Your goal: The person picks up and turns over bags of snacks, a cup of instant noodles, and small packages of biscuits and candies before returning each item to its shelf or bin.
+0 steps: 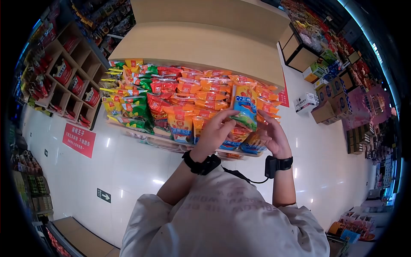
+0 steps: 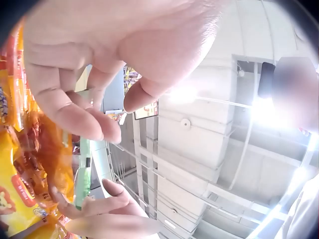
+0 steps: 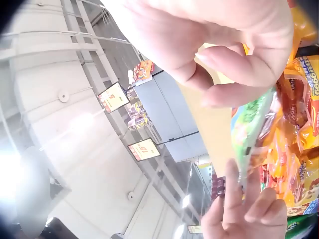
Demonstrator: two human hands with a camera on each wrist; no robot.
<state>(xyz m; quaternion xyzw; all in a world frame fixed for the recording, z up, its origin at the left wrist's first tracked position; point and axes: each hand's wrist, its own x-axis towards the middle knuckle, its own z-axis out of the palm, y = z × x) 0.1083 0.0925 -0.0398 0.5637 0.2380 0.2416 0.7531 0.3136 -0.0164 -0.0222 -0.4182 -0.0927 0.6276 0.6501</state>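
Observation:
An orange snack bag (image 1: 245,102) with a blue and green front stands tilted among other bags at the right of the display, between the two hands. My left hand (image 1: 215,133) is at its left edge, with fingertips against the bag. On the other side, my right hand (image 1: 278,136) has its fingers bent loosely by the bag's right edge. In the left wrist view, the left thumb stands apart from the fingers (image 2: 75,117), with no bag between them. The right wrist view likewise shows a gap between thumb and fingers, beside the bag's green part (image 3: 249,122).
Rows of orange, red (image 1: 162,85) and green bags (image 1: 136,112) fill the display, with a wooden shelf board (image 1: 209,40) behind. A cubby rack (image 1: 70,81) stands at the left, cartons (image 1: 334,98) at the right. White floor (image 1: 115,171) lies around.

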